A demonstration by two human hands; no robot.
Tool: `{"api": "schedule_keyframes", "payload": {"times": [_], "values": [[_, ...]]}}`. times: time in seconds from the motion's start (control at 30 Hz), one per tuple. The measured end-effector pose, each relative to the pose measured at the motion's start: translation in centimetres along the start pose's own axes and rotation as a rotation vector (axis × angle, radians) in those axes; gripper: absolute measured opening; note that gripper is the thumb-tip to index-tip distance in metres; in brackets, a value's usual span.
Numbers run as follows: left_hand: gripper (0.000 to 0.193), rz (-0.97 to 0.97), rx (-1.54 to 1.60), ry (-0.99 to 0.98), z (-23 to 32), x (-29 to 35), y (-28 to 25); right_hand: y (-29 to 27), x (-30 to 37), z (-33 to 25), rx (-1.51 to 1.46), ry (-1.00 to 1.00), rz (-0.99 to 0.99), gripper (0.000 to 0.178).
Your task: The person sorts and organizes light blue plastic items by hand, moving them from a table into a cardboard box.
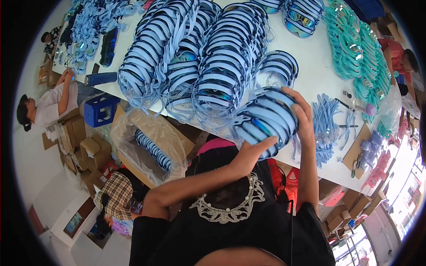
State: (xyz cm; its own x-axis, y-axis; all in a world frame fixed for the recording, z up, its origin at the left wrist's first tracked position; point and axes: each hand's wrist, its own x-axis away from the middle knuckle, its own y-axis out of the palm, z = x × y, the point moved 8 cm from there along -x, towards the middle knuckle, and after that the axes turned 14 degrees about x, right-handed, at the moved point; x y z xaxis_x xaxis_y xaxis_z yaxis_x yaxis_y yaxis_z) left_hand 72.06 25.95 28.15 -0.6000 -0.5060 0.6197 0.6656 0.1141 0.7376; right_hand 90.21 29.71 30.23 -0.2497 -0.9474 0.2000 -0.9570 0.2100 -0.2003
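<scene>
- You seemed to be at the step of holding a stack of blue goggles [268,116] together with both hands.
- The stack was by the near edge of the white worktop [310,55], in front of the long rows of blue goggles [226,57]; I couldn't tell if it touched the top.
- Your left hand [256,150] was partly closed, pressed on the near side of the stack, with some fingers hidden.
- Your right hand [302,113] was spread about as wide as the stack and curled round its right end.
- The next move seemed to call for an even squeeze from both hands, so no goggles slipped out.
- An open box [185,138] with a clear bag [160,127] and more goggles [153,150] inside sat below the near edge, to your left.
</scene>
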Motion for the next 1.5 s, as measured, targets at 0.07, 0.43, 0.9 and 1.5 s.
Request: {"api": "schedule_keyframes", "payload": {"times": [0.07,0.43,0.9,1.5], "values": [[0.05,0.032,0.035,-0.04,-3.6,-3.7,-2.2,-0.7,-0.7,4.1,-0.042,0.089,-0.035,0.054],[0.072,0.211,0.094,0.259,-5.8,-19.7,-9.6,-1.5,-9.9,14.4,0.557,0.013,0.053,0.035],[0.08,0.557,-0.51,0.42,-4.8,-23.2,-9.4,-1.3,-9.2,14.0,1.065,-0.243,0.424,0.033],[0.046,-0.082,-0.484,0.154,-1.5,-8.0,-20.7,20.8,-3.9,1.8,0.959,-0.546,-0.076,0.034]]}}
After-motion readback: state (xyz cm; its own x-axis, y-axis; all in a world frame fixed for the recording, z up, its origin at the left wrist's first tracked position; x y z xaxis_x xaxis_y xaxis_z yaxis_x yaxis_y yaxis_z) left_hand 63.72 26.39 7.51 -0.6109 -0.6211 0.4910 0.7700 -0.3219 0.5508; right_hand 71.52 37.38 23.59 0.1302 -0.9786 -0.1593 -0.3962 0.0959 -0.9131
